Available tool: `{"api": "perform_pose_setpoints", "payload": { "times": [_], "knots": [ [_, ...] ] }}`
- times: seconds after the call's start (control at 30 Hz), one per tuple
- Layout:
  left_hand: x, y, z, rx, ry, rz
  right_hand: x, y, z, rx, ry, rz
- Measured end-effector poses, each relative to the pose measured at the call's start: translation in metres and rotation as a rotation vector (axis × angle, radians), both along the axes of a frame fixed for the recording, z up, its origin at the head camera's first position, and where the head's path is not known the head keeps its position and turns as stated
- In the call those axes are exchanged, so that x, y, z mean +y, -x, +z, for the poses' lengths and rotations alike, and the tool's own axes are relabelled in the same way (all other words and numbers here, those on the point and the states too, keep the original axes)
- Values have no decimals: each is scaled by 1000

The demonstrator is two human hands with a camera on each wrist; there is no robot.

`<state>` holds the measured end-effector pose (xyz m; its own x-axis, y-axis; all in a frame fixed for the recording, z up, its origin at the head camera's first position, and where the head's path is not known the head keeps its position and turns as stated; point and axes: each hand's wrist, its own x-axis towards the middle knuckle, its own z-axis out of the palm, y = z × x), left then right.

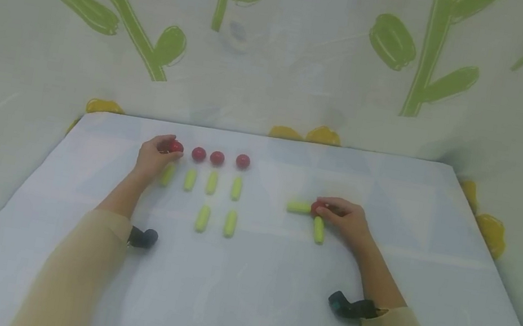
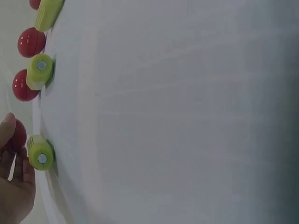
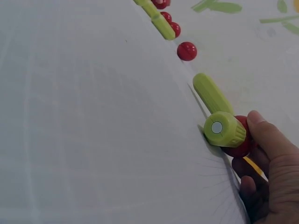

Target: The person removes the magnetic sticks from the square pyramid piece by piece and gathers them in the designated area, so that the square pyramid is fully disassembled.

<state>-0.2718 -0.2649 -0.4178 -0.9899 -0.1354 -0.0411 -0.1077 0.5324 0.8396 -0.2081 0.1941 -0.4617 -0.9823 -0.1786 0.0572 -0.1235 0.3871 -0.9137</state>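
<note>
At the table's far left, my left hand (image 1: 153,157) pinches a red ball (image 1: 177,147) between thumb and fingers. A light green rod (image 1: 167,175) lies just in front of it; the left wrist view shows a pale round disc on the near end of a green rod (image 2: 41,153). To the right, my right hand (image 1: 346,220) holds another red ball (image 1: 317,209) by thumb and fingers. One green rod (image 1: 299,208) extends left from this ball and a second green rod (image 1: 318,231) points toward me, both meeting it. The fingers partly cover both balls.
Between the hands, a row of red balls (image 1: 217,158) runs along the back. Several green rods (image 1: 211,183) lie before it, with two more rods (image 1: 229,223) nearer me. The white table (image 1: 250,298) ends at a cloth wall with painted green leaves (image 1: 393,41).
</note>
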Motion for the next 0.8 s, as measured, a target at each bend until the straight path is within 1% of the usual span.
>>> {"api": "perform_pose_setpoints", "payload": {
  "times": [0.13, 0.3, 0.57, 0.67, 0.8],
  "knots": [
    [-4, 8, -4, -35, -5, -1, 1, 1, -1, 0, -7, 1],
    [-5, 13, -7, -89, -6, -1, 2, 1, -2, 2, -18, 3],
    [-7, 15, -10, -124, -11, -5, 2, 2, -2, -16, -22, -6],
    [-8, 15, -9, -133, -21, -7, 2, 2, -1, -20, -16, -5],
    [-8, 13, -4, -133, -47, -20, 2, 2, 0, -25, -9, -3]
  ]
}}
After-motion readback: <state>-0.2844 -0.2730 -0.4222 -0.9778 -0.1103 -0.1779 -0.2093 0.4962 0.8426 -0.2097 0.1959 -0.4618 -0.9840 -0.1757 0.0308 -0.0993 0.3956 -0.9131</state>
